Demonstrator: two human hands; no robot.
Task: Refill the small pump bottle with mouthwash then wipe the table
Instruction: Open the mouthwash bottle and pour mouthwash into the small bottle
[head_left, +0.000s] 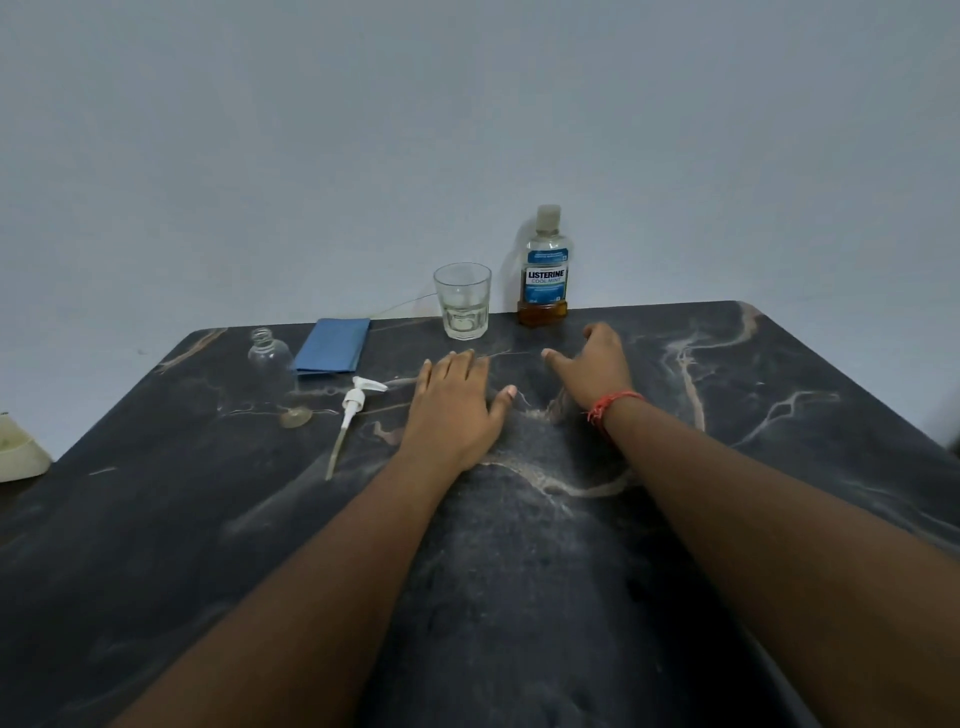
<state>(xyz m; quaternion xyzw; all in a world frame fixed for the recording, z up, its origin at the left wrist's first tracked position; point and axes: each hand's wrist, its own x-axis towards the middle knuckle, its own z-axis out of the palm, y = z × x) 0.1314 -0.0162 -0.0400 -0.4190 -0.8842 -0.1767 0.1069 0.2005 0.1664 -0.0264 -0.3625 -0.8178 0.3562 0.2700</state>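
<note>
A small clear bottle stands uncapped at the table's far left. Its white pump head lies on its side to the right, tube pointing toward me. The mouthwash bottle stands capped at the far edge, with a little amber liquid at the bottom. A folded blue cloth lies between the small bottle and a drinking glass. My left hand rests flat on the table, fingers straight. My right hand hovers just in front of the mouthwash bottle, fingers loosely curved, holding nothing.
The dark marbled table fills the view up to a plain wall. A small clear round piece lies beside the pump. A cream-coloured object sits past the left edge.
</note>
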